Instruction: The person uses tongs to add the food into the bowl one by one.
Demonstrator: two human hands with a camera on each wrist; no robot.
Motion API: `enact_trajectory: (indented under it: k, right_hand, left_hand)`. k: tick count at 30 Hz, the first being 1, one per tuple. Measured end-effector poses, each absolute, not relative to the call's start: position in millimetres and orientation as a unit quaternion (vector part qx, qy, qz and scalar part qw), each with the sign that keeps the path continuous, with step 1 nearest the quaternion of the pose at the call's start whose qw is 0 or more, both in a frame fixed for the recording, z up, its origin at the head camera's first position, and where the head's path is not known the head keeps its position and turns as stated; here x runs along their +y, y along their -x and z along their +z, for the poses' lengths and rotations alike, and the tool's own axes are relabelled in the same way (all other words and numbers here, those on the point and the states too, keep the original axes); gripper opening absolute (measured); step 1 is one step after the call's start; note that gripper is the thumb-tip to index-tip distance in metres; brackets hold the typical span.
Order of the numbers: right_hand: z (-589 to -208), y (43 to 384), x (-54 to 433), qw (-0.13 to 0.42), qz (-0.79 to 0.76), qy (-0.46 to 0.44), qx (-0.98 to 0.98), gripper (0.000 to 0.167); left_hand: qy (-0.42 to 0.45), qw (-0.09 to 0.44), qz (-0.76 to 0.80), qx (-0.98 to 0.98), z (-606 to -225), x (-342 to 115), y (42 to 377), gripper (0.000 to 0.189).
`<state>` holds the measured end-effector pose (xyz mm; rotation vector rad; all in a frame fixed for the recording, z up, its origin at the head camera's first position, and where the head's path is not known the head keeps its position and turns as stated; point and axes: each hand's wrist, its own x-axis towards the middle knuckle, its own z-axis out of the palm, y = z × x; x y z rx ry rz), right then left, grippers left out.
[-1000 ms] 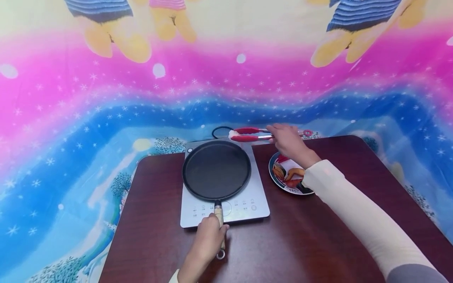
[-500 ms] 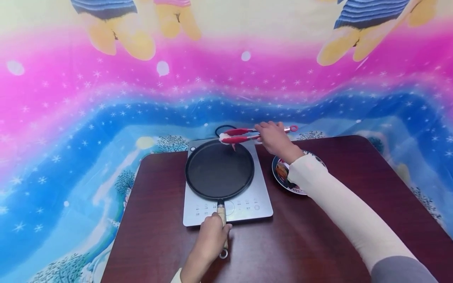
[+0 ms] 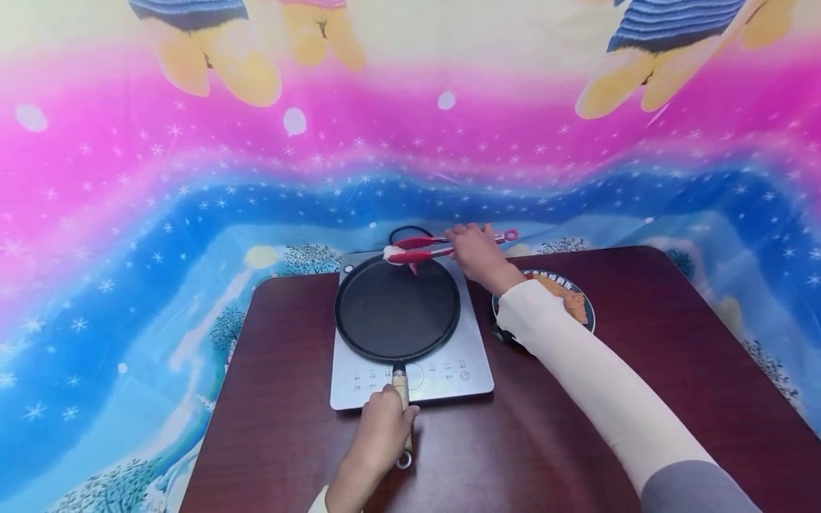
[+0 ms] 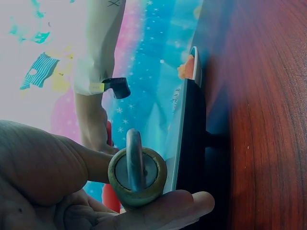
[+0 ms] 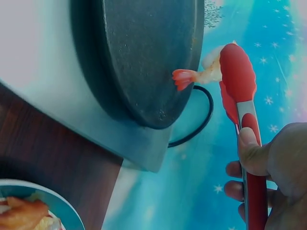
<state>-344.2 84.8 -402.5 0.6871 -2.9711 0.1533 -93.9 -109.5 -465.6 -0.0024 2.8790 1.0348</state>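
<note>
My left hand point(image 3: 383, 431) grips the wooden handle point(image 3: 400, 390) of a flat black frying pan point(image 3: 398, 310); in the left wrist view the handle's metal hanging ring point(image 4: 135, 160) points at the camera. My right hand point(image 3: 477, 253) holds red-and-steel tongs point(image 3: 420, 254) sideways over the pan's far edge. Pinched between the red tong tips is a peeled shrimp point(image 5: 211, 73) with an orange-red tail, which hangs over the pan in the right wrist view. The dark cooking surface of the pan carries no food.
Under the pan is a silver induction cooker point(image 3: 474, 381) with a black cord point(image 5: 204, 120) at its back. A patterned plate point(image 3: 591, 313) of browned food point(image 3: 576, 308) stands to the right, partly behind my right sleeve. Everything stands on a dark wooden table point(image 3: 269, 370) before a colourful cloth.
My right hand has moved left with the tongs and shrimp, bringing them over the pan's far edge. My left hand keeps its grip on the handle.
</note>
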Motion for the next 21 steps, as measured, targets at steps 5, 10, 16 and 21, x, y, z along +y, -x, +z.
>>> enact_trajectory:
  k: [5, 10, 16, 21]
  right_hand:
    - [-408.4, 347.4, 76.0, 0.035, 0.047, -0.217, -0.974, 0.049]
    - [-414.3, 348.8, 67.9, 0.033, 0.044, -0.214, -0.975, 0.049]
    - [-419.9, 351.5, 59.4, 0.025, 0.032, -0.219, -0.975, 0.05]
    - [-425.1, 355.4, 54.3, 0.019, 0.032, -0.22, -0.975, 0.049]
  left_hand:
    - [0.003, 0.039, 0.337, 0.941, -465.7, -110.2, 94.3, 0.028]
    - [0.01, 0.042, 0.34, 0.939, -467.2, -110.3, 94.6, 0.028]
    - [0.013, 0.048, 0.348, 0.936, -467.9, -110.5, 94.7, 0.029]
    - [0.007, 0.045, 0.343, 0.938, -467.2, -111.1, 95.7, 0.03]
